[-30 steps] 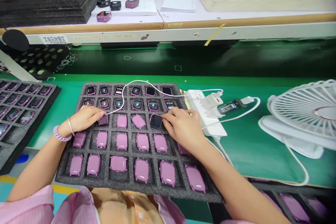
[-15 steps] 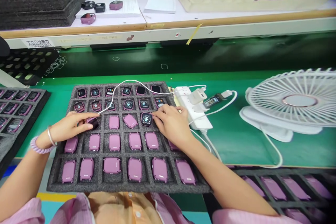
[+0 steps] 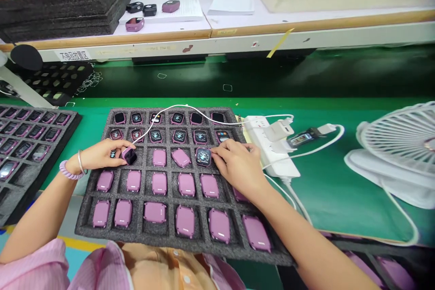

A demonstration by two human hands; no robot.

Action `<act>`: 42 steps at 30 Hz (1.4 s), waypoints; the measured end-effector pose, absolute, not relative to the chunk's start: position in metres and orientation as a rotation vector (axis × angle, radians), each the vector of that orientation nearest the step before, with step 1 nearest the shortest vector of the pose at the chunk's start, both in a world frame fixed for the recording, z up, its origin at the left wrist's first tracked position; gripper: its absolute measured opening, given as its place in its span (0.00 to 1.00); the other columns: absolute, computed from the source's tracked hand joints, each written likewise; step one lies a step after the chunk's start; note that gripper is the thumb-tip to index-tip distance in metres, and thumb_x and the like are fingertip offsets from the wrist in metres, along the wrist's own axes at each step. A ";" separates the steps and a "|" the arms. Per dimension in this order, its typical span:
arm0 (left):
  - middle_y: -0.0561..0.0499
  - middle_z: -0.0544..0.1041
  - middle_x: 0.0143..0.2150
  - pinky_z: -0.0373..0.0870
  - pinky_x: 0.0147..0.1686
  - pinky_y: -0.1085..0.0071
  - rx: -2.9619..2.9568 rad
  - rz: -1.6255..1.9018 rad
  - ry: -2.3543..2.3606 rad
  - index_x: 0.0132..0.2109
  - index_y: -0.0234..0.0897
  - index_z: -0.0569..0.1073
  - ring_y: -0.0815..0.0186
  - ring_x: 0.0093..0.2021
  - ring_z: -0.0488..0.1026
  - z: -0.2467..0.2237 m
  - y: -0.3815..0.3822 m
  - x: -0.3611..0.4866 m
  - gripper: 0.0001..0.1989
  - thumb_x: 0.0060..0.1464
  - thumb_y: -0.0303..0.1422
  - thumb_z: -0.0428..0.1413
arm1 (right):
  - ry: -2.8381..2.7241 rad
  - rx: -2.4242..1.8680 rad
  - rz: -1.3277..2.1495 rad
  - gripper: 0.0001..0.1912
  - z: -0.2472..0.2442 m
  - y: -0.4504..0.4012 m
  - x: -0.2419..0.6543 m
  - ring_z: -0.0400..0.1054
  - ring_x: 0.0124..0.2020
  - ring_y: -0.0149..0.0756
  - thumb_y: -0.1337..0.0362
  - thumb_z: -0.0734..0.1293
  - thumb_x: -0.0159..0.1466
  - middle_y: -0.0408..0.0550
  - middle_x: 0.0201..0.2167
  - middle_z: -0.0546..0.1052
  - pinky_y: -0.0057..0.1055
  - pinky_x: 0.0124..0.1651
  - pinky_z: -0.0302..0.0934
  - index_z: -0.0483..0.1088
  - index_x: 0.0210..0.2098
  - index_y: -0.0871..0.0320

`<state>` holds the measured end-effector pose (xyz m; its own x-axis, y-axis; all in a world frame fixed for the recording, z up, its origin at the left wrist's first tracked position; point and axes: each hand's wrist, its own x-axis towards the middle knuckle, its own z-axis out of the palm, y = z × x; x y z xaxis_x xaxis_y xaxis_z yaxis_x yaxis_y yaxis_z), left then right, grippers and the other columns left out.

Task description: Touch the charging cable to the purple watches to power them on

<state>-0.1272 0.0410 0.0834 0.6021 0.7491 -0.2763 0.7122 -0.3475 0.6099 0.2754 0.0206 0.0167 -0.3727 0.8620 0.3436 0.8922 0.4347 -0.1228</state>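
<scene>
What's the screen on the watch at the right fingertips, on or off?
On: the lit watch by the right hand shows a dial, while the dark watch in the left hand shows none.

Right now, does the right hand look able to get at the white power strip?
Likely yes: the right hand is close beside the white power strip, and only plugs and cables seem in its way.

Pink, seemingly striped sleeves [image 3: 37,260], orange top [image 3: 154,265], 2 pale buttons [image 3: 186,279], silver bangle [image 3: 80,162], lilac wristband [image 3: 68,171]
</scene>
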 end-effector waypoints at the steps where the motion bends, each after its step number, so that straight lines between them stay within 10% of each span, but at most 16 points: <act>1: 0.54 0.72 0.33 0.63 0.35 0.77 2.123 0.070 1.149 0.60 0.35 0.71 0.70 0.32 0.68 0.083 0.041 -0.128 0.26 0.60 0.44 0.57 | -2.337 -1.496 -0.118 0.12 0.017 0.021 0.275 0.67 0.38 0.38 0.67 0.62 0.70 0.49 0.36 0.73 0.39 0.47 0.46 0.77 0.39 0.58; 42: 0.55 0.73 0.32 0.58 0.39 0.73 2.216 0.224 1.138 0.55 0.36 0.74 0.70 0.31 0.67 0.062 0.041 -0.134 0.28 0.61 0.54 0.56 | -2.324 -1.382 -0.189 0.12 0.019 0.021 0.275 0.68 0.37 0.37 0.68 0.60 0.72 0.47 0.34 0.74 0.39 0.48 0.45 0.76 0.37 0.58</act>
<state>-0.1345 0.0413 0.0618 0.6123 0.7801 -0.1286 0.6728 -0.4288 0.6028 0.2751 0.0213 0.0185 -0.4122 0.8052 0.4263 0.8634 0.4946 -0.0993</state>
